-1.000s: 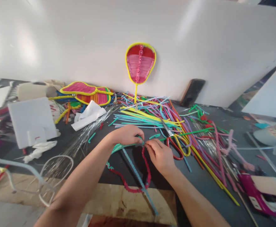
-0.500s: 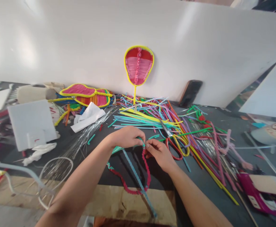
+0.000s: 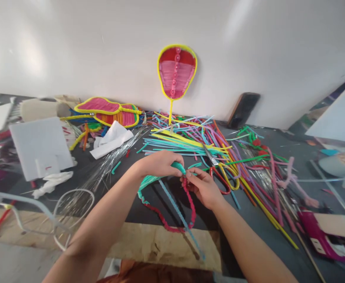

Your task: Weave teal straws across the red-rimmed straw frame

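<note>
Between my two hands is a pipe-cleaner piece with a teal part (image 3: 148, 180), a looping crimson edge (image 3: 192, 208) and a light blue twisted stem (image 3: 175, 204) slanting down toward me. My left hand (image 3: 162, 164) is closed on the teal part, its thumb and fingers at the upper end. Pinched at the joint where teal meets crimson, my right hand (image 3: 202, 186) touches the left fingertips. Scissors (image 3: 210, 153) with red and yellow handles lie just beyond the right hand. Teal pipe cleaners (image 3: 172, 146) lie in a bundle beyond both hands. The fingers partly hide the joint.
A pink, yellow-rimmed paddle shape (image 3: 176, 72) stands against the white board (image 3: 101, 47). A phone (image 3: 243, 110) leans to its right. At left are finished pink-yellow shapes (image 3: 101, 105), crumpled paper (image 3: 111, 139) and thin wires (image 3: 101, 173). A magenta device (image 3: 320, 236) lies at right.
The camera view has tilted slightly. At my left fingertips the teal part now shows as a wider fold, and the crimson edge has swung a little to the right with my hands.
</note>
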The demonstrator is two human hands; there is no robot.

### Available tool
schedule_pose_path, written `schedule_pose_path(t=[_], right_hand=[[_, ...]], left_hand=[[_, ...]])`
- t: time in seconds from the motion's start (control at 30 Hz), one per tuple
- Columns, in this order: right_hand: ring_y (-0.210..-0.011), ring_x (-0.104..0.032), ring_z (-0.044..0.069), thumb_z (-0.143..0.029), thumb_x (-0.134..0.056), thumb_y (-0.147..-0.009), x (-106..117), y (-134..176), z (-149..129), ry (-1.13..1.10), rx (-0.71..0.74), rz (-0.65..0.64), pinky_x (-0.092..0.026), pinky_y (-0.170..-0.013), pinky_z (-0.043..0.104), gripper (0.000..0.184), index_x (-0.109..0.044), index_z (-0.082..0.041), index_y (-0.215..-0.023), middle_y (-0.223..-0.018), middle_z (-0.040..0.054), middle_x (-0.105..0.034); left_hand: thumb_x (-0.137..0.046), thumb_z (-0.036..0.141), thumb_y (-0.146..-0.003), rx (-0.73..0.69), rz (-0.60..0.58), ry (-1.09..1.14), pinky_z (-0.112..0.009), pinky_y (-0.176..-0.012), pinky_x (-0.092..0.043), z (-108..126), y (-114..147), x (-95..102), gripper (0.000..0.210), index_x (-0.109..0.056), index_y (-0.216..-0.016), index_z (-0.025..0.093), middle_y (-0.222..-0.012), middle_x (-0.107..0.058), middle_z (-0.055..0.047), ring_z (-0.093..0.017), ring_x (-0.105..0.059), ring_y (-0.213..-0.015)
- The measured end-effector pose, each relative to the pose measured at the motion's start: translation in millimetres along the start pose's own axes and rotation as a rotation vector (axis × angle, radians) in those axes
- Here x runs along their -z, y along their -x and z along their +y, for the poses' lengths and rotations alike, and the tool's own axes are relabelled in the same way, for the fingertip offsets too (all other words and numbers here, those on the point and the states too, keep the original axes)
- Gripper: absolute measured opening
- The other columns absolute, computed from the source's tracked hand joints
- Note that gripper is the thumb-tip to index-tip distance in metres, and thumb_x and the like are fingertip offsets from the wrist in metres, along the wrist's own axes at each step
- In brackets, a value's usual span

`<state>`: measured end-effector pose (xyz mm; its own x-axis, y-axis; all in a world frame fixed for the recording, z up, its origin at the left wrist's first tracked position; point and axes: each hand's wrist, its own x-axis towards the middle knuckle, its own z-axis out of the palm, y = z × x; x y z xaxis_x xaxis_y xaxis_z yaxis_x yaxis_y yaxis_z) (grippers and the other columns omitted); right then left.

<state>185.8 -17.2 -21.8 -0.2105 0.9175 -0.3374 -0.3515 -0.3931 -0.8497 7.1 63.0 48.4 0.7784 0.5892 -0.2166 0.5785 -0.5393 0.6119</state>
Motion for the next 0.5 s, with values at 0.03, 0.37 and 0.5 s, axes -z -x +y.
schedule_pose_path(t=[0.03, 0.37, 0.5], right_hand=[[-0.057, -0.057, 0.009, -0.037, -0.076, -0.067, -0.1, 0.4, -0.8, -0.023, -0.02, -0.002, -0.044, -0.052, 0.018, 0.024, -0.063, -0.019, -0.074, -0.065, -0.0008, -0.066], [-0.059, -0.057, 0.01, -0.036, -0.074, -0.068, 3.6, 0.5, -3.4, -0.041, -0.07, -0.092, -0.045, -0.053, 0.02, 0.023, -0.061, -0.018, -0.073, -0.068, -0.0002, -0.064], [-0.075, -0.058, 0.014, -0.038, -0.067, -0.075, 6.6, 0.2, -6.6, 0.315, 0.302, 0.107, -0.05, -0.064, 0.028, 0.023, -0.063, -0.022, -0.091, -0.087, 0.0019, -0.062]], left_hand=[[-0.058, 0.03, -0.078, -0.026, 0.01, 0.016, -0.021, -0.068, -0.036, -1.0, -0.5, -0.5, 0.018, -0.064, -0.093, 0.02, -0.088, -0.067, 0.002, -0.015, -0.06, -0.081], [-0.06, 0.027, -0.077, -0.09, 0.065, 0.058, -0.019, -0.064, -0.035, 0.9, -2.8, -3.1, 0.016, -0.067, -0.09, 0.02, -0.08, -0.068, 0.003, -0.012, -0.059, -0.073], [-0.059, 0.026, -0.077, -0.007, 0.084, 0.015, -0.02, -0.067, -0.036, 1.1, -3.2, -2.7, 0.016, -0.067, -0.09, 0.02, -0.085, -0.068, 0.002, -0.014, -0.06, -0.079]])
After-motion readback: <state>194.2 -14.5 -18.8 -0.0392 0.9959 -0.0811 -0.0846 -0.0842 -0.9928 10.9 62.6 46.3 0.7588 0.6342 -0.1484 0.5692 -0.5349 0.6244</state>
